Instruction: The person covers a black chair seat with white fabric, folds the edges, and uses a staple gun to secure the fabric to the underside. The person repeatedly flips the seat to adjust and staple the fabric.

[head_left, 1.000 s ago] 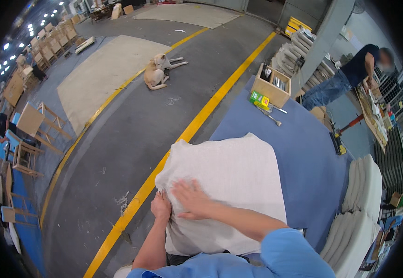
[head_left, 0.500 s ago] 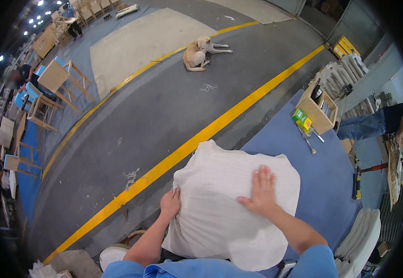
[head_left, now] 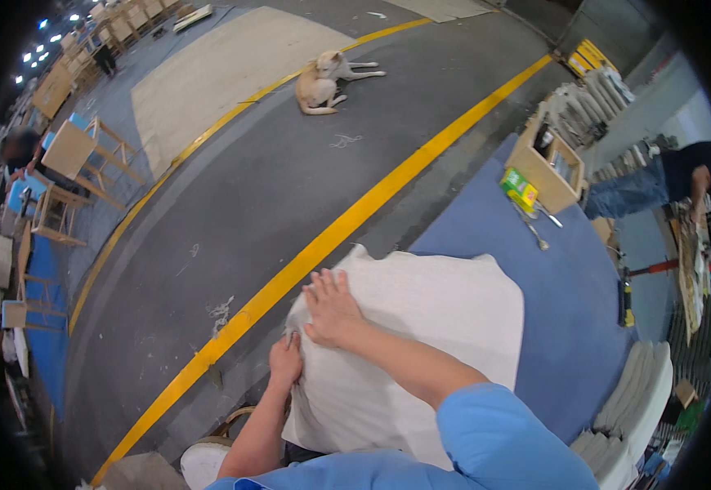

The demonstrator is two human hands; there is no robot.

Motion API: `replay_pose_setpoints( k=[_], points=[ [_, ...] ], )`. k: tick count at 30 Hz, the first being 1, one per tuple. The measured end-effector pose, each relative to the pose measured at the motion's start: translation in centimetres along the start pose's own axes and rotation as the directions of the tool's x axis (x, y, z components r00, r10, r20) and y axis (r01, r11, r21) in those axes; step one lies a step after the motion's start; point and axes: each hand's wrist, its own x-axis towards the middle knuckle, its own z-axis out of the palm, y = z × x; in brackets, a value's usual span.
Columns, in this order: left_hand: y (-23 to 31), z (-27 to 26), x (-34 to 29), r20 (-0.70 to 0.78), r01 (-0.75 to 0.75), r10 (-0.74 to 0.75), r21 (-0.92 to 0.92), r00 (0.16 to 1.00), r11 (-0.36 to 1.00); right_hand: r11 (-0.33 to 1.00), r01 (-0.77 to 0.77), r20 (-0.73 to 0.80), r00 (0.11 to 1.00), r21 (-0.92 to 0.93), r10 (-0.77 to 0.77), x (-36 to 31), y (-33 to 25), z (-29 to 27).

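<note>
A cream-white cloth (head_left: 429, 327) is spread in front of me over something flat, which it hides, at the left part of the blue tabletop. Its far edge is wavy, and small folds run down its left side. My left hand (head_left: 285, 359) is closed on the cloth's left edge, fingers pinching the fabric. Just beyond it, my right hand (head_left: 333, 310) lies flat on the cloth near the far left corner, fingers spread. The right forearm crosses over the cloth's middle.
The blue tabletop (head_left: 560, 327) carries a wooden box (head_left: 547, 167) of tools, a green-yellow packet (head_left: 519, 189) and a metal tool (head_left: 535, 233). Stacked pale pads (head_left: 633, 392) stand at right. A person (head_left: 658, 180) works beyond. A dog (head_left: 319, 86) lies on the floor; wooden chairs (head_left: 69, 151) stand left.
My right hand has slid left across the cloth, from its right half to the far left corner beside my left hand. The left hand keeps its hold on the edge. The view has shifted slightly.
</note>
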Motion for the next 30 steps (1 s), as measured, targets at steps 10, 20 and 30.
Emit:
replay_pose_setpoints(
  k=[10, 20, 30],
  points=[
    [-1.1, 0.9, 0.4, -0.057, -0.093, 0.087, -0.11, 0.995, 0.99, 0.983, -0.152, -0.401, 0.898, 0.107, 0.182, -24.7, 17.2, 0.3],
    [-1.8, 0.7, 0.7, 0.032, -0.021, 0.031, -0.282, 0.999, 0.959, 0.991, -0.072, -0.116, 0.99, 0.115, 0.086, -27.5, -4.5, 9.4],
    [-2.8, 0.6, 0.5, 0.11, -0.002, 0.057, -0.45, 0.992, 0.893, 0.99, 0.111, -0.19, 0.977, 0.082, -0.094, -18.6, -12.4, 9.8]
  ],
)
